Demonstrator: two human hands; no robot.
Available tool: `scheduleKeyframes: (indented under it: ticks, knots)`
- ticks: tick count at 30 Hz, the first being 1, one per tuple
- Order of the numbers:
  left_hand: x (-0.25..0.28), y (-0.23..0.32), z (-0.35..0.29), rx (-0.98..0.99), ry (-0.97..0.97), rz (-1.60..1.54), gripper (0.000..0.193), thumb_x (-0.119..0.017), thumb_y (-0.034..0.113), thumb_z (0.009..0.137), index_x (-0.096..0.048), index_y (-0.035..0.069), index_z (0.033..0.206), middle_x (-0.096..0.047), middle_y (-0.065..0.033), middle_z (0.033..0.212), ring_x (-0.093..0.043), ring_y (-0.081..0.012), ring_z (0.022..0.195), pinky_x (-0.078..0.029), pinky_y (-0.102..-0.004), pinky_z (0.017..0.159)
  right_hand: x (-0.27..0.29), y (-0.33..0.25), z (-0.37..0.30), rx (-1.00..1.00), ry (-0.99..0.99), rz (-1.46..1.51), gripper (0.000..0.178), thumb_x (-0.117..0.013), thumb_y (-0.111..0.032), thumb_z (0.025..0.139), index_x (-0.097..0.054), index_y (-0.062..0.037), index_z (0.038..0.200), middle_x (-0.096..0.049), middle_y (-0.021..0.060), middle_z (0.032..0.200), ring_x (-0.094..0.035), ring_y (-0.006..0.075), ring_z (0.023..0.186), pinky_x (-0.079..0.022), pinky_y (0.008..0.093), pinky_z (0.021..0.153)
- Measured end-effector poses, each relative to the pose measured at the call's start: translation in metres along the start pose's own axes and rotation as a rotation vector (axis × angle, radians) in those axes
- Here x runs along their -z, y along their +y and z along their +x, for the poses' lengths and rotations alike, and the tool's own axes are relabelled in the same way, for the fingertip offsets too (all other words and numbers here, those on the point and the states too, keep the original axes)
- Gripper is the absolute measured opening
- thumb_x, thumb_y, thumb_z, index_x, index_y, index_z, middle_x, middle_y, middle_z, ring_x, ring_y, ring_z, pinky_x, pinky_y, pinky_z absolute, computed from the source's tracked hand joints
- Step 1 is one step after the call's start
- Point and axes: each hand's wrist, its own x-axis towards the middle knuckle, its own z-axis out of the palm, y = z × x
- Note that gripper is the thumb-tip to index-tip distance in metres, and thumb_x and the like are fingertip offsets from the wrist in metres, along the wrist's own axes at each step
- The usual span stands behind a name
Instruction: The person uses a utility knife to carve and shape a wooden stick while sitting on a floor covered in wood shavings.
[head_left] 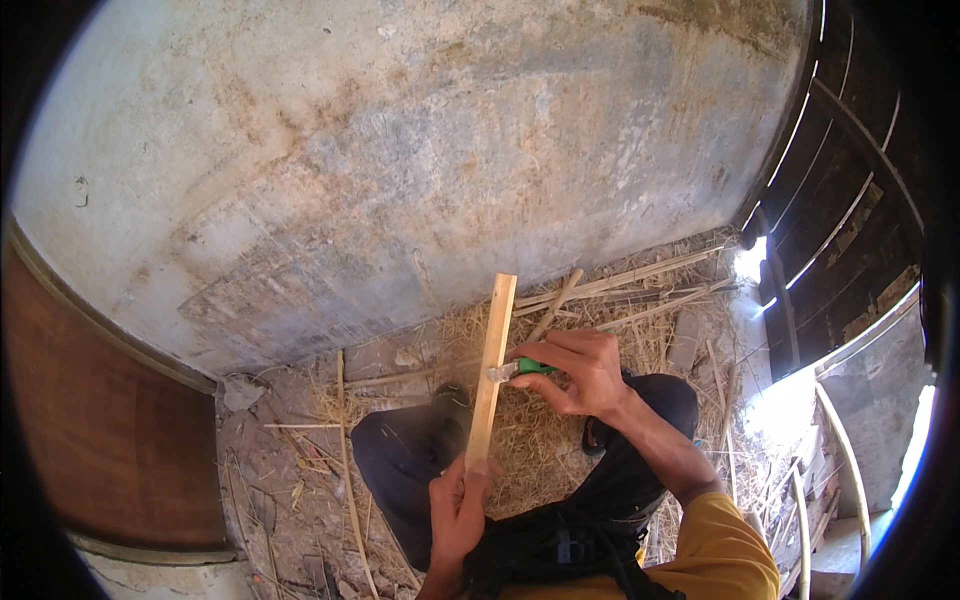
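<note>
A pale strip of wood or bamboo [488, 400] stands out in front of me, slanting slightly right toward its far end. My left hand [459, 508] is closed round its near end. In my right hand [580, 370] is a green-handled cutter knife [534, 366], fingers wrapped round the handle. Its short metal blade [499, 374] meets the strip's right side about midway along. Whether the blade has bitten into the strip is too small to tell.
Straw and shavings [530, 470] cover the ground between my bent legs. Loose sticks [640, 280] lie along the foot of a stained wall [430, 170]. A brown panel [100, 420] stands at the left; dark slatted boards [850, 190] rise at the right, with curved poles [848, 450] below.
</note>
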Motion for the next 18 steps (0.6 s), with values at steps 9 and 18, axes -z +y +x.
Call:
scheduleKeyframes:
  ticks: [9, 18]
  knots:
    - [0.001, -0.001, -0.004, 0.007, -0.009, 0.018, 0.029, -0.053, 0.019, 0.113, -0.070, -0.002, 0.102, -0.042, 0.0087, 0.064, -0.033, -0.0001, 0.058, -0.023, -0.0251, 0.052, 0.003, 0.002, 0.001, -0.056, 0.017, 0.026, 0.030, -0.088, -0.035, 0.084, -0.082, -0.0119, 0.102, -0.072, 0.0019, 0.075, -0.069, 0.0210, 0.061, -0.051, 0.0353, 0.054]
    - [0.001, -0.011, -0.020, 0.072, -0.053, -0.032, 0.031, -0.053, 0.022, 0.114, -0.069, -0.002, 0.102, -0.042, 0.0085, 0.060, -0.032, 0.0000, 0.053, -0.023, -0.0244, 0.050, 0.013, 0.022, 0.004, -0.196, 0.096, 0.036, 0.029, -0.089, -0.027, 0.086, -0.082, -0.0070, 0.105, -0.081, 0.0123, 0.097, -0.079, 0.0254, 0.076, -0.061, 0.0341, 0.067]
